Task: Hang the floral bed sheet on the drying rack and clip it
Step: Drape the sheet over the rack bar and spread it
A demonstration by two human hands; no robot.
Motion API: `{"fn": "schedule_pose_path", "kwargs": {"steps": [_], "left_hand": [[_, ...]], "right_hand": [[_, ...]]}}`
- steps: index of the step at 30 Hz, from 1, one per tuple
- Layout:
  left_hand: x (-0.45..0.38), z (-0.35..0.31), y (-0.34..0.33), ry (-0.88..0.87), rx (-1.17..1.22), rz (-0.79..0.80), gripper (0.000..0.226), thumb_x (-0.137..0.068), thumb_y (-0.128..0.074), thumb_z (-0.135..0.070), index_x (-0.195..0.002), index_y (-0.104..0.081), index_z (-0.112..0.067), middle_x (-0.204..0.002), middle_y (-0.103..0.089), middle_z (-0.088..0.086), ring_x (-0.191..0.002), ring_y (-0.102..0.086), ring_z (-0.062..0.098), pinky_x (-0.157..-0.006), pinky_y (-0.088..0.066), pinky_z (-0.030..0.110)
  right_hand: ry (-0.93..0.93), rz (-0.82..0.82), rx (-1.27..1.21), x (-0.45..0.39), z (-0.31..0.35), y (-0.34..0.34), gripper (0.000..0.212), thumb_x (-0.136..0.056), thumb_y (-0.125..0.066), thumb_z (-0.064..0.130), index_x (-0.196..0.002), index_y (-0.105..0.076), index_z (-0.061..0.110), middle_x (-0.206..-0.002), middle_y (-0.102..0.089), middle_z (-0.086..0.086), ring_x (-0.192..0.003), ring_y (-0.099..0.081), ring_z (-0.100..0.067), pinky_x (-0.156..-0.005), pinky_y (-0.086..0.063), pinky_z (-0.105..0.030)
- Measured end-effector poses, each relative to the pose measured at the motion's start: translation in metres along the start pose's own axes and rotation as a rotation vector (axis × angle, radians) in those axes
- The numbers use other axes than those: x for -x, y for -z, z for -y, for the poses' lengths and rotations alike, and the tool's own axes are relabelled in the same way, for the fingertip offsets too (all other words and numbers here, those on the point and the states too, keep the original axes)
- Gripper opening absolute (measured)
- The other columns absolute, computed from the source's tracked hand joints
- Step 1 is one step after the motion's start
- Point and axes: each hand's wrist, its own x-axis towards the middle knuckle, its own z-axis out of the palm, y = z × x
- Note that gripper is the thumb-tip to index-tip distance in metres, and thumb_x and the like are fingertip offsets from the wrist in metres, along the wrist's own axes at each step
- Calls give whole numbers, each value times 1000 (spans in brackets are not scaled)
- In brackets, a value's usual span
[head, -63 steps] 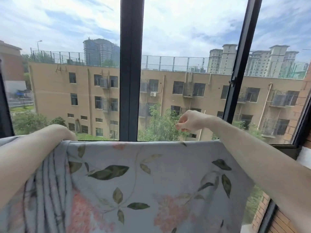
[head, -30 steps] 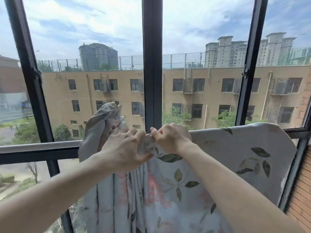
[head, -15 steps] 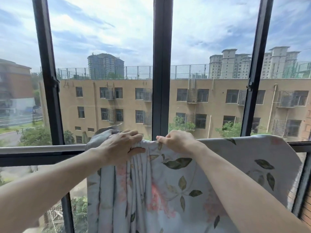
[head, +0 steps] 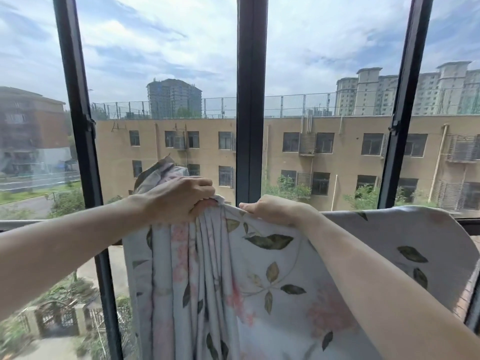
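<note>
The floral bed sheet (head: 272,276), pale with green leaves and pink flowers, hangs over a horizontal grey rail (head: 15,224) in front of the window. Its right part lies flat over the rail, its left part is gathered in folds. My left hand (head: 179,198) grips the bunched folds at the top, with a wad of cloth sticking up behind it. My right hand (head: 270,209) pinches the sheet's top edge just to the right, close to the left hand. No clips are in view.
Black window frame posts (head: 249,100) stand right behind the rail, with glass panes between them. A brick wall edge (head: 465,302) shows at the lower right. Outside lie a tan building, trees and a yard far below.
The view has swung left and my hands have come together at the sheet's gathered left part. My left hand has lifted the bunched cloth slightly; the right hand keeps pinching the top edge.
</note>
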Motion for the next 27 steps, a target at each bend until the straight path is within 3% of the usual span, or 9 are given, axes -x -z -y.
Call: {"fn": "schedule_pose_path", "kwargs": {"steps": [5,8,10,13,16,19,22,24,27], "left_hand": [[-41,22,26,-49,-160,10,27,-104,-59,-32,-82,-62,-17,-78,-60,-4,-61,-45,12,-60,-54,39],[-67,45,29,-21,-226,39,38,-108,-46,-38,-86,-66,-14,-82,-66,0,-69,-64,24,-65,-54,37],[-82,59,30,-11,-266,36,46,-109,-38,-41,-87,-67,-13,-84,-67,1,-72,-66,25,-65,-51,35],[-92,98,33,94,-350,16,54,-110,-33,-45,-87,-69,-13,-85,-68,4,-75,-67,28,-70,-50,37],[-75,140,33,322,-335,67,66,-107,-25,-56,-100,-74,-12,-98,-71,9,-94,-68,33,-88,-55,43],[-55,142,0,416,-261,132,45,-108,-44,-38,-100,-78,-10,-102,-74,14,-102,-67,37,-95,-50,44],[-34,122,-47,543,-225,490,45,-106,-42,-51,-98,-78,-25,-108,-74,-1,-106,-66,27,-93,-48,37],[-14,118,-85,691,-163,805,43,-103,-43,-59,-95,-73,-30,-102,-69,-10,-99,-65,20,-87,-48,35],[4,122,-130,714,25,1201,32,-102,-47,-26,-125,-67,-17,-126,-62,0,-112,-55,16,-97,-39,27]], "right_hand": [[56,87,-51,8,0,11,67,-102,-29,67,-142,-61,24,-135,-65,-5,-111,-67,-25,-107,-48,-44],[32,90,-33,9,-6,17,66,-107,-25,62,-142,-58,17,-139,-60,-8,-121,-62,-30,-110,-44,-42],[-21,76,-41,2,-14,18,71,-104,-28,67,-138,-61,15,-144,-59,-6,-125,-59,-29,-111,-42,-42],[-80,69,9,-9,-26,18,72,-98,-36,73,-129,-67,15,-133,-64,-6,-116,-62,-26,-105,-48,-40],[-88,66,31,-16,-33,21,66,-99,-43,68,-123,-68,11,-120,-66,-8,-100,-63,-24,-90,-50,-34],[-87,72,54,-23,-30,18,54,-99,-53,60,-119,-69,12,-109,-63,-5,-95,-61,-22,-84,-48,-30],[-63,85,144,-27,-20,15,35,-103,-52,47,-105,-68,16,-117,-65,-6,-96,-58,-22,-81,-44,-29],[-63,128,247,-25,-16,16,33,-108,-43,36,-112,-68,14,-124,-63,-8,-100,-55,-22,-82,-42,-28],[-89,171,360,-23,-15,18,38,-108,-39,26,-128,-67,8,-132,-63,-13,-105,-59,-25,-81,-44,-28]]}}
